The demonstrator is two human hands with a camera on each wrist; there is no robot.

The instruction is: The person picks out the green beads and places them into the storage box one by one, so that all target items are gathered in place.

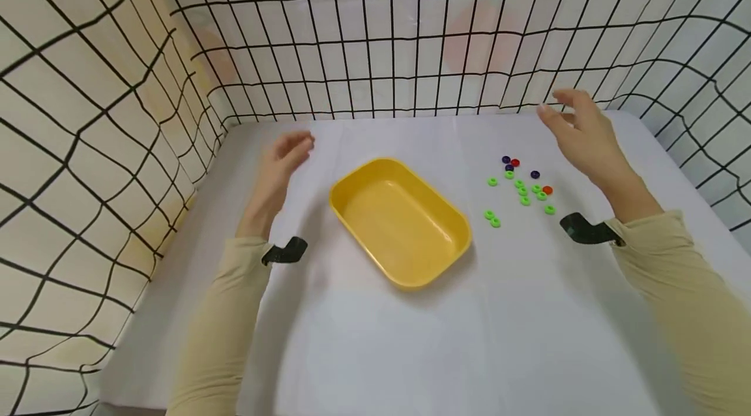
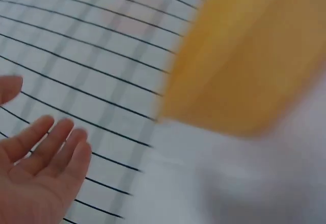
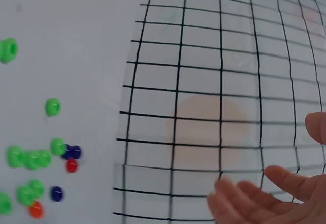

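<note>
A yellow rectangular tub (image 1: 399, 227) stands on the white table, turned at a slant, with nothing inside it. My left hand (image 1: 280, 165) hovers to its left, fingers relaxed; in the left wrist view the palm (image 2: 41, 183) shows bare. Up at the right, my right hand (image 1: 583, 135) is raised with loosely bent fingers and holds nothing. Below and left of it lie several small beads: bright green rings (image 1: 523, 192), dark blue ones (image 1: 535, 175) and red-orange ones (image 1: 547, 190). The right wrist view shows the green beads (image 3: 33, 159) scattered apart from the hand.
Black wire mesh (image 1: 393, 38) walls in the back and both sides of the table (image 1: 375, 351). Pale sheeting hangs behind the mesh. A black wrist strap (image 1: 285, 251) sits at the left cuff, another strap (image 1: 587, 230) at the right.
</note>
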